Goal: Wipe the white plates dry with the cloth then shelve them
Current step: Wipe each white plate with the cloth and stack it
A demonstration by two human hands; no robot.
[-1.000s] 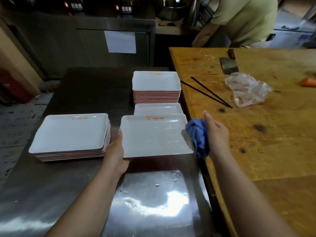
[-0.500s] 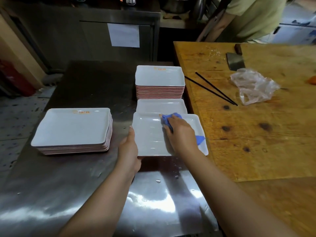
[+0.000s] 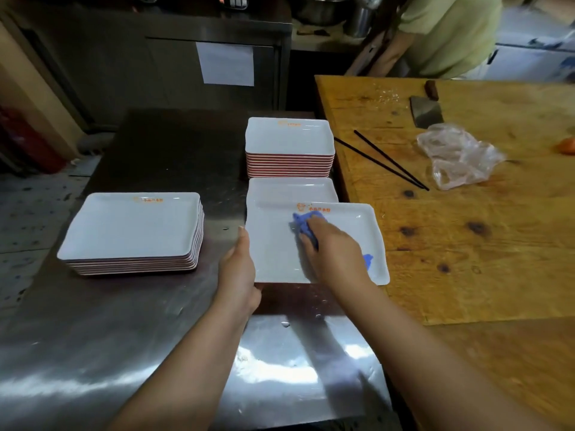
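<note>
Since a second ago the right hand (image 3: 333, 250) has brought the blue cloth (image 3: 306, 227) from beside the plate (image 3: 273, 244) onto its face, fingers curled over it: wiping is underway, shelving not yet. The left hand (image 3: 238, 272) grips the plate's near-left edge above the steel tabletop (image 3: 124, 321). The plate's long axis runs left-right, its logo edge pointing away from the person.

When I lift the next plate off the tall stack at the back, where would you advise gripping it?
Probably the top plate's raised left rim, from the left: that side faces open steel counter, while the wooden table crowds the right.
</note>
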